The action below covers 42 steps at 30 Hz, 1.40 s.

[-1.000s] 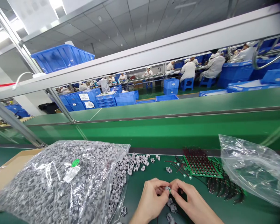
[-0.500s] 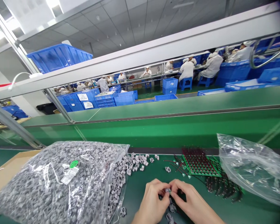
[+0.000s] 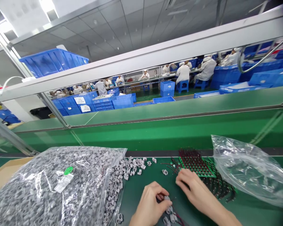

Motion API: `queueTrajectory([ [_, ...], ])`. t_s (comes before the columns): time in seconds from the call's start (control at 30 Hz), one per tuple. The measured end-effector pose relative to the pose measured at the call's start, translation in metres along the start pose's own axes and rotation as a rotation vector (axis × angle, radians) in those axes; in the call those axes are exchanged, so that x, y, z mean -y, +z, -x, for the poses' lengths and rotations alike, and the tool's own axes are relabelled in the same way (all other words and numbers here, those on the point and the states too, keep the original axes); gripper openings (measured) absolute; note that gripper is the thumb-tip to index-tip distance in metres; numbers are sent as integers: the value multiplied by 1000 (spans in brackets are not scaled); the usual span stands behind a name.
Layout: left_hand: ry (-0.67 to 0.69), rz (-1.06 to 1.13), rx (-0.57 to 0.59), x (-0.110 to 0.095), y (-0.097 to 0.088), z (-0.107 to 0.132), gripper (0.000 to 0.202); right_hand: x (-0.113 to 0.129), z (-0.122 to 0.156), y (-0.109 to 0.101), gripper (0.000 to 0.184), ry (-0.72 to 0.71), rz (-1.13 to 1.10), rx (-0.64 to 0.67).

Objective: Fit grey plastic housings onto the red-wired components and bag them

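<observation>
My left hand (image 3: pixel 151 204) pinches a small grey plastic clip (image 3: pixel 167 198) between thumb and fingertips, low over the green table. Just below it lie several more grey clips (image 3: pixel 172 217) with dark red wires running from them. My right hand (image 3: pixel 192 187) is at the near left edge of the wired circuit boards (image 3: pixel 198 166), over the loose wires there. Its fingers are bent and drawn together with the thumb; whatever lies at the fingertips is hidden. A single loose clip (image 3: pixel 164 172) rests on the table between the hands and the back edge.
A large clear bag (image 3: pixel 61 185) full of grey clips covers the left, with clips spilling (image 3: pixel 132 166) from its mouth. A crumpled empty plastic bag (image 3: pixel 247 169) lies at right. Behind stands a green ledge (image 3: pixel 155 114); a blue bin (image 3: pixel 54 61) sits on the frame. Co-workers sit farther off.
My hands were together at a grey clip. The right hand has let go and moved up and right to the wired boards; the left stays with the clip. The camera view has shifted slightly.
</observation>
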State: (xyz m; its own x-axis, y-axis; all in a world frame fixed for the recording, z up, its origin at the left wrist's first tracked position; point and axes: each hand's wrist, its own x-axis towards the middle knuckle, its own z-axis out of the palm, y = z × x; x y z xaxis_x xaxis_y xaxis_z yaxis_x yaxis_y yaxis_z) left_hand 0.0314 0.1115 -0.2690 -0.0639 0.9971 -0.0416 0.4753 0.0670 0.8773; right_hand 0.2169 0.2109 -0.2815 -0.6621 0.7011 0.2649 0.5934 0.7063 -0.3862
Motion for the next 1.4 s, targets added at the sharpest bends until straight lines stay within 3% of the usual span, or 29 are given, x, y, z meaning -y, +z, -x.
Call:
queueTrajectory([
  [0.17, 29, -35, -101, -3, 0, -26, 15, -32, -20, 15, 17, 66, 137, -98],
  [0.33, 126, -164, -140, 3, 10, -54, 40, -23, -22, 19, 19, 28, 149, -49],
  [0.5, 162, -164, -127, 0, 8, -54, 25, -12, -14, 3, 26, -20, 20, 22],
  [0.57, 126, -31, -144, 1, 5, -49, 18, -8, -11, -4, 27, -22, -39, 22],
  [0.67, -26, 366, -145, 3, 1, -42, 8, 0, -9, -10, 32, 11, -193, -20],
  [0.93, -254, 1043, -81, -3, -5, -29, 41, 24, -6, -4, 30, 89, -539, -76],
  [1.2, -255, 1126, -7, -3, -1, -27, 48, 40, -3, 1, 31, 151, -822, -52],
  [1.4, -242, 1145, -19, -6, 6, -24, 47, 42, -7, 4, 34, 235, -1022, -122],
])
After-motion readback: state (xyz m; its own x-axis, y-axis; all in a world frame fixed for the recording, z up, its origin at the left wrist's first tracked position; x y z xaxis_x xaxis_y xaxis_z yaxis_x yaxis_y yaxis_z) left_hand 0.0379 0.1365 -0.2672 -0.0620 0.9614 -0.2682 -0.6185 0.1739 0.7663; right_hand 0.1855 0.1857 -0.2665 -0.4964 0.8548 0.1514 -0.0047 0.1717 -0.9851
